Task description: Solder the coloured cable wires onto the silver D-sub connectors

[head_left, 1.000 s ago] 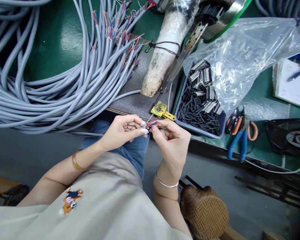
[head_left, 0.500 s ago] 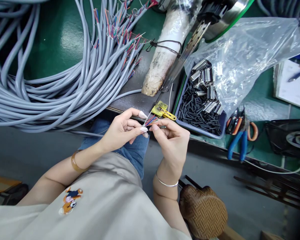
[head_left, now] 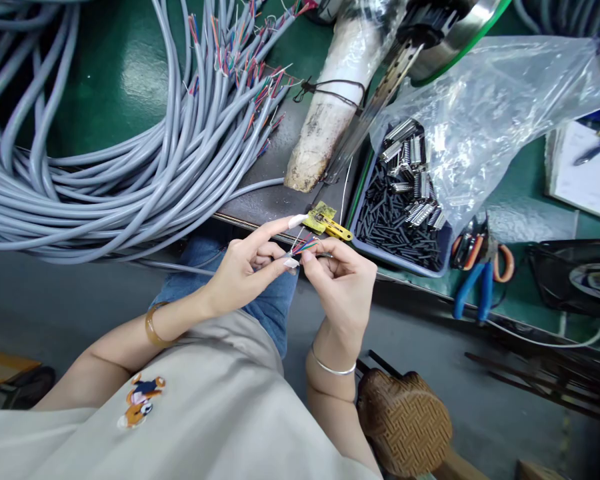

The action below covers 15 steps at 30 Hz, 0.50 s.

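Thin coloured wires (head_left: 304, 247) fan out between my two hands, at the stripped end of a grey cable. My left hand (head_left: 250, 267) pinches the base of the wires between thumb and fingers, its index finger stretched out above them. On the other side, my right hand (head_left: 343, 273) is closed on the wire ends with thumb and index finger. A yellow-handled cutter (head_left: 336, 230) lies just beyond the fingertips, on a yellow pad (head_left: 314, 220) at the table edge. My left palm hides where the cable runs.
Many grey cables (head_left: 145, 173) with stripped ends cover the left. A soldering iron (head_left: 365, 120) and a wrapped white post (head_left: 320, 127) stand ahead. A blue bin (head_left: 405, 257) holds black tubes and metal connectors. Blue-handled pliers (head_left: 475, 287) lie right; a stool (head_left: 405, 427) stands below.
My left index finger has lifted and straightened away from the wires. The bundle of wires has spread a little, and my right hand has shifted slightly left.
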### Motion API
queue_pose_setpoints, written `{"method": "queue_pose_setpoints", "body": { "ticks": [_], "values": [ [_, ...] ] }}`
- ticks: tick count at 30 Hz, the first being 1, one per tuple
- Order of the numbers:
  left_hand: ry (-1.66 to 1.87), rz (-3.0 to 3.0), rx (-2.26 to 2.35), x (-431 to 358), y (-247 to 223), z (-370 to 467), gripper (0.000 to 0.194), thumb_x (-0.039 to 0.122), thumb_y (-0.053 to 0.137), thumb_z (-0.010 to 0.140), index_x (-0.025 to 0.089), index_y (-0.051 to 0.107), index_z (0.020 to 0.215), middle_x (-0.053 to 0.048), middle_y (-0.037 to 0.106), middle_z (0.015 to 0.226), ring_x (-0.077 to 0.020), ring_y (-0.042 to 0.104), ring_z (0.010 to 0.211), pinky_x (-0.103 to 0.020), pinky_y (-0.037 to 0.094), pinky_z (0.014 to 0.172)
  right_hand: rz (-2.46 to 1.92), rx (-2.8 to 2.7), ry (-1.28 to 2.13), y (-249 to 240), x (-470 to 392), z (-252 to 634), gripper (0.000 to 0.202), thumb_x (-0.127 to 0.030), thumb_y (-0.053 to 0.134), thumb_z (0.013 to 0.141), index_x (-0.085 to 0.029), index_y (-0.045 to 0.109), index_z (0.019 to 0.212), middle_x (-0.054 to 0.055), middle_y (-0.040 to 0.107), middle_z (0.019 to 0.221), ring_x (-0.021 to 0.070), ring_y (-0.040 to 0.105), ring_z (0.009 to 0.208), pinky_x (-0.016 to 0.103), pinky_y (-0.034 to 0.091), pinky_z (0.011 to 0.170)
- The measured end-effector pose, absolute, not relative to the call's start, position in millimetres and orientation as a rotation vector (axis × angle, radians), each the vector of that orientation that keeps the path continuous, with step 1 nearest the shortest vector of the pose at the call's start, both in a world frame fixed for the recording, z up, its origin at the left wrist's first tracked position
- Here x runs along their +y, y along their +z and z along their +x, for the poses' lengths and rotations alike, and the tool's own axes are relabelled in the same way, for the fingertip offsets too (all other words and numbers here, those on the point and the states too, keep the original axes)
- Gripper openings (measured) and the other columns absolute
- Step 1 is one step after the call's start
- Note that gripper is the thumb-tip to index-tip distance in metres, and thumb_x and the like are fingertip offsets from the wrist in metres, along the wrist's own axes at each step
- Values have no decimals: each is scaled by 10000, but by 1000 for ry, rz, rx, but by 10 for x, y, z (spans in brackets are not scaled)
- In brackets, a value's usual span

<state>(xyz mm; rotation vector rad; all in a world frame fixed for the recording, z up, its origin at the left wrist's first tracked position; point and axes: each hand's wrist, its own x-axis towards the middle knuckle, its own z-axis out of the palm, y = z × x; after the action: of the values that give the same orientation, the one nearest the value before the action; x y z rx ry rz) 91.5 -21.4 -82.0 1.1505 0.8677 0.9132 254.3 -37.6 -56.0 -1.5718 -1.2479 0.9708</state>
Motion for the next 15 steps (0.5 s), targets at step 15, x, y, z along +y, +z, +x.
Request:
{"method": "queue_pose_setpoints", "body": {
  "ticks": [15],
  "values": [
    [742, 787, 771, -85, -660, 868, 462, 537, 822, 785, 123, 637, 874, -24, 722, 687, -56, 520, 361, -164, 371, 324, -1476, -1388, 832, -646, -487, 2507, 144, -306, 653, 940, -236, 751, 859, 9, 667, 769, 127, 558, 664, 274, 370, 551]
  ]
}}
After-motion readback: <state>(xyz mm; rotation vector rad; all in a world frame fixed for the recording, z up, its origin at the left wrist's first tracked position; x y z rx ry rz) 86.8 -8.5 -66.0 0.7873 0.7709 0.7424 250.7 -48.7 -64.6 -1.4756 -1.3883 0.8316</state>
